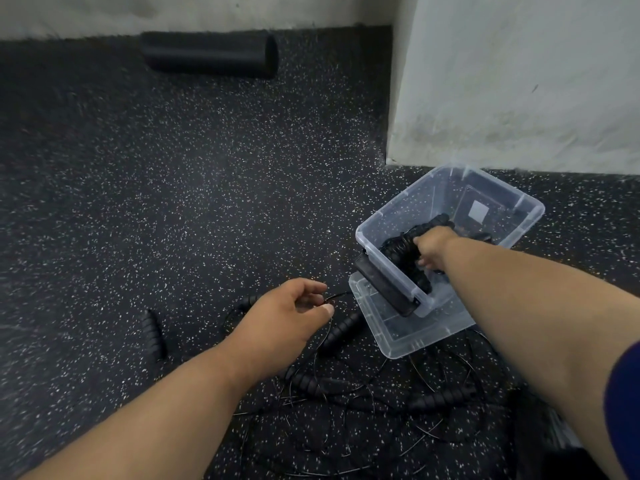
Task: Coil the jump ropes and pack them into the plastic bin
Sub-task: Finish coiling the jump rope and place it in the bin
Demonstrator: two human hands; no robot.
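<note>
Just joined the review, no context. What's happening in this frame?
A person is packing jump ropes into a clear plastic bin on a speckled floor. The right hand is down inside the bin, gripping a coiled rope bundle. The left hand reaches over the loose ropes still tangled on the floor, fingers pinching a thin cord. The bin sits tilted on its lid. A black foam roller lies by the wall.

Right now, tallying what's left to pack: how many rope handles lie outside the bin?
5 handles: one far left, one behind the left hand, one beside the lid, two nearer; others may hide.
</note>
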